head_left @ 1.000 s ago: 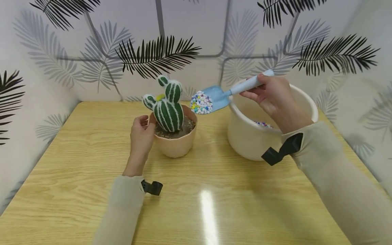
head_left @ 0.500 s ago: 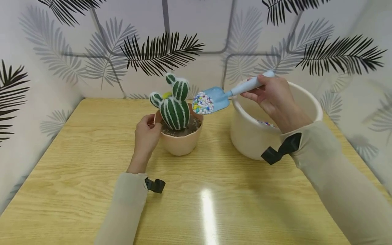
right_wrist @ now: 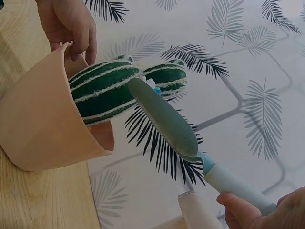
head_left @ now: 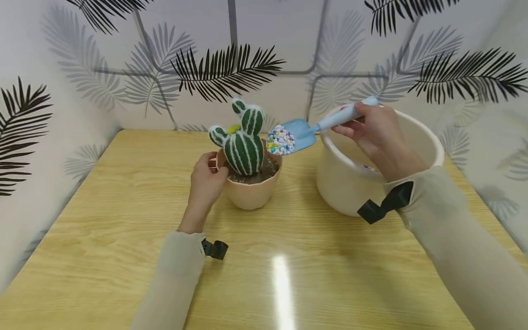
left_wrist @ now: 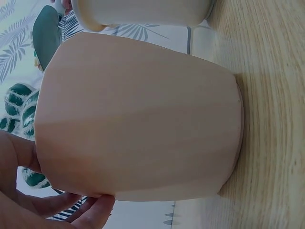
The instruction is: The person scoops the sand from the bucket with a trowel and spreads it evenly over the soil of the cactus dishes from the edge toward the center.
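In the head view my right hand (head_left: 377,130) grips the handle of a light blue garden trowel (head_left: 303,133). Its blade carries a heap of small multicoloured pellets (head_left: 281,140) and hangs by the right rim of a peach flowerpot (head_left: 251,195). Soil and a green cactus (head_left: 244,153) with white fuzzy stripes fill the pot, which stands on the table. My left hand (head_left: 206,181) pinches the pot's left rim between thumb and fingers. From the right wrist view the trowel (right_wrist: 164,119) shows from its underside, hiding most of the pellets.
A large cream bucket (head_left: 338,190) stands to the pot's right, under my right hand, with a few coloured pellets (head_left: 368,167) visible inside. Behind the wooden table (head_left: 123,220) rises a leaf-patterned wall (head_left: 284,98).
The head view has shifted, so the whole scene sits farther right. The pot and the trowel blade have come closer together; the blade now overlaps the pot's right rim in view.
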### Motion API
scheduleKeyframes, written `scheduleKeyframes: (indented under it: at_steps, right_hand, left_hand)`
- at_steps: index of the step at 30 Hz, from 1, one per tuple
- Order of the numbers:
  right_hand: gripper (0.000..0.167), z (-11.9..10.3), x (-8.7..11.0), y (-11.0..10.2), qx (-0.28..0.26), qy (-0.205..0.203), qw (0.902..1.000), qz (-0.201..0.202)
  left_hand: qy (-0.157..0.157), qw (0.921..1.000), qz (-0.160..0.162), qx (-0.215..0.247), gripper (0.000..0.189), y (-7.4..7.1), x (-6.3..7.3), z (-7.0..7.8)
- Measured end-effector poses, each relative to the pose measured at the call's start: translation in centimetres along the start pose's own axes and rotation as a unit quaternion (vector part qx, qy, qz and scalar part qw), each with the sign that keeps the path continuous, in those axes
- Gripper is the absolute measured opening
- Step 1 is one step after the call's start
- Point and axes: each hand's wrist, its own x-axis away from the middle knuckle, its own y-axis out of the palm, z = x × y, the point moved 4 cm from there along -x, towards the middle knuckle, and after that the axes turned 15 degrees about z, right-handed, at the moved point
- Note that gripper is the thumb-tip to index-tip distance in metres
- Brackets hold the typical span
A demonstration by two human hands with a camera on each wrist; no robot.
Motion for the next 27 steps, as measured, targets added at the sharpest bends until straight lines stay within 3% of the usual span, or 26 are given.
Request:
scheduleKeyframes:
  at_steps: [16, 27]
  right_hand:
    - [0.009, -0.2, 1.4, -0.1, -0.022, -0.007, 0.9997, -0.013]
    - [0.029, 0.4, 2.2, -0.2, -0.014, -0.028, 0.9990, -0.031]
  left_hand:
    - [0.013, 0.9997, -0.011, -0.020, 0.051, -0.6, 0.3, 1.0]
    - [0.002, 0.9998, -0.014, -0.012, 0.052, -0.5, 0.4, 0.6]
